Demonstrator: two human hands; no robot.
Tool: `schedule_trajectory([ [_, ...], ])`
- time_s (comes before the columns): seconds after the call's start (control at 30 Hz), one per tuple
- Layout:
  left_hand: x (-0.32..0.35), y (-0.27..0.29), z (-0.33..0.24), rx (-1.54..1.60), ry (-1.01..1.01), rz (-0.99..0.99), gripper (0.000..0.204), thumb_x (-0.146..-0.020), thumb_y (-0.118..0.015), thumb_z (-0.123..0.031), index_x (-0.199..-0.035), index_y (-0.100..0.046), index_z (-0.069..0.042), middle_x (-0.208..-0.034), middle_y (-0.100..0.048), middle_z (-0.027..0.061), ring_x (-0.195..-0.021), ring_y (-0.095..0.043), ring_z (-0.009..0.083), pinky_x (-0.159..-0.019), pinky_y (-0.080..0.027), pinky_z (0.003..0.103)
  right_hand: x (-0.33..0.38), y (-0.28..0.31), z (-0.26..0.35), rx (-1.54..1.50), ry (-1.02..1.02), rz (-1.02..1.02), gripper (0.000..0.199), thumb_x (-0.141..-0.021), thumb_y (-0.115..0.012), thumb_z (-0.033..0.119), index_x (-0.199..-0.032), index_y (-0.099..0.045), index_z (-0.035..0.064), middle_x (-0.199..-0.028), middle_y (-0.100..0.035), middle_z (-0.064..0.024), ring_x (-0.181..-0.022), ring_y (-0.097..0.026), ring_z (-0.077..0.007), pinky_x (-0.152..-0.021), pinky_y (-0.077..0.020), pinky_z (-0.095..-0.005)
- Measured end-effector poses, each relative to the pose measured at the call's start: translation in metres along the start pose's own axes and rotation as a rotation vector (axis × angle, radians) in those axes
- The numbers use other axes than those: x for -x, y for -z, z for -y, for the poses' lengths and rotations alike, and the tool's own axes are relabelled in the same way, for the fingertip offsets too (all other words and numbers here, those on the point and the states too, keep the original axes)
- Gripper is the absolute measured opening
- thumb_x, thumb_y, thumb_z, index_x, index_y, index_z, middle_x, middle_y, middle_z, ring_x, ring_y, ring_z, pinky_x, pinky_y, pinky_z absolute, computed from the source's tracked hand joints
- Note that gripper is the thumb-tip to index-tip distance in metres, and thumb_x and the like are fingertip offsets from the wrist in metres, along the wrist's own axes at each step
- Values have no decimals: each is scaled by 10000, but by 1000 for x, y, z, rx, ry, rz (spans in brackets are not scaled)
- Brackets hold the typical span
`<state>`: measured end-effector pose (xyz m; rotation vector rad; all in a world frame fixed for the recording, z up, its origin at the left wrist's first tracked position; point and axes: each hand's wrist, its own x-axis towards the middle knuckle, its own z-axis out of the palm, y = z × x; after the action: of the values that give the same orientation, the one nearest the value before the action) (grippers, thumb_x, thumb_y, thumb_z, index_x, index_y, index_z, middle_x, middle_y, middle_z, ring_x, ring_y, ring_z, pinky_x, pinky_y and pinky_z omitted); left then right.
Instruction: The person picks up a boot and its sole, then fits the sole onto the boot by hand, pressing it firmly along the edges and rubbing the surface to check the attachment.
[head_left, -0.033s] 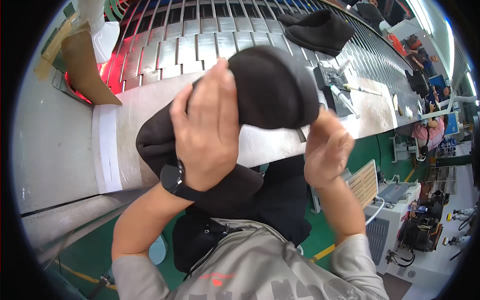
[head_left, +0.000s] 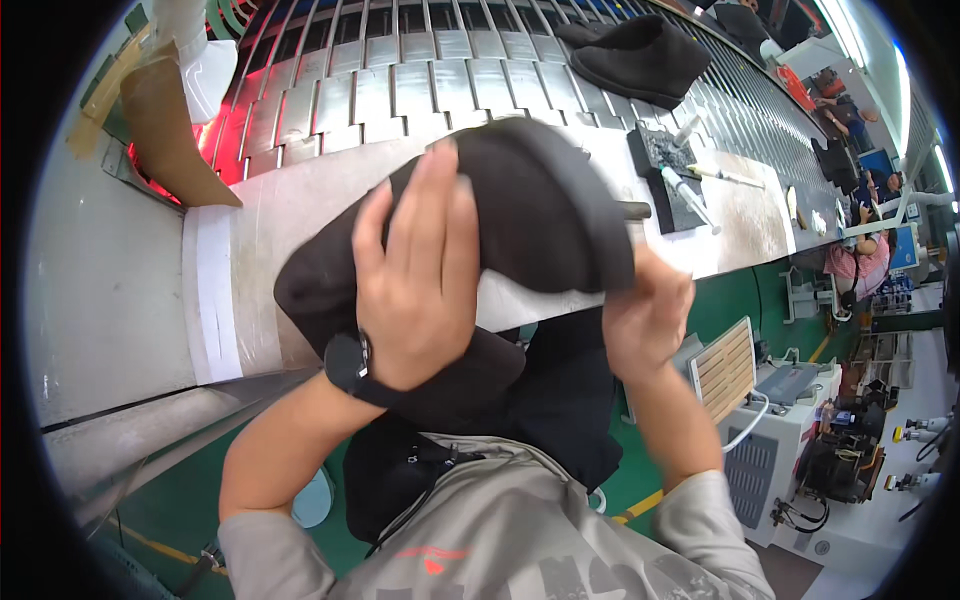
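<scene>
A black boot [head_left: 535,205] is tilted over the front edge of the bench, its rounded toe end toward the right and blurred along the sole edge. My left hand [head_left: 415,280] lies across its upper with the thumb and fingers pressed round it. At the sole edge on the right, my right hand [head_left: 645,320] has its fingers curled closed; what they hold, if anything, is hidden. A short grey-brown stick end [head_left: 634,210] shows beside the sole just above that hand. The boot's shaft hangs below my left wrist, near my lap.
Another pair of black boots [head_left: 645,62] stands on the slatted metal conveyor [head_left: 385,90]. To the right is a dark block [head_left: 672,180] with white syringe-like tubes. A brown cardboard flap [head_left: 165,130] and red glow are at left. People sit farther along the line.
The boot's toe end has dropped slightly nearer to me. My right hand has moved slightly down, staying beside the sole edge. My left hand keeps its hold.
</scene>
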<state>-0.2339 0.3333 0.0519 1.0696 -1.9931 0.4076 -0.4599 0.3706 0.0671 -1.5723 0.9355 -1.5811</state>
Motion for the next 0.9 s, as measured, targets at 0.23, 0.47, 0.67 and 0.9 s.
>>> schedule_trajectory([
  [0.23, 70, 12, -14, 128, -155, 284, 513, -1009, -578, -98, -1509, -555, 12, -1540, -620, 236, -1442, -606, 365, -1237, -367, 522, 103, 1, -13, 96, -271, 24, 486, -1126, -594, 343, -1323, -711, -86, -1141, -797, -186, -989, -764, -225, -909, -592, -335],
  [0.47, 72, 14, -28, 282, -46, 310, 910, -725, -740, -19, -1590, -463, 21, -1643, -509, 254, -1533, -502, 387, -1280, -295, 576, 74, 21, 23, 398, -303, 307, 502, -961, -817, 445, -838, -610, 4, -665, -618, -45, -568, -577, -120, -522, -455, -299],
  [0.67, 92, -9, -57, 213, 52, 106, 775, -944, -649, -151, -1640, -348, 13, -1665, -449, 300, -1551, -461, 428, -1295, -215, 664, 44, -1, 25, 694, -436, 520, 484, -939, -809, 361, -717, -605, -17, -538, -573, -152, -480, -625, -274, -488, -492, -395],
  [0.9, 90, -16, -62, 183, 58, 73, 579, -1025, -536, -52, -1585, -405, 13, -1616, -509, 300, -1512, -507, 440, -1299, -216, 653, 45, 7, 15, 110, -535, 469, 396, -1039, -688, 292, -842, -669, -51, -636, -667, -151, -548, -660, -220, -555, -519, -362],
])
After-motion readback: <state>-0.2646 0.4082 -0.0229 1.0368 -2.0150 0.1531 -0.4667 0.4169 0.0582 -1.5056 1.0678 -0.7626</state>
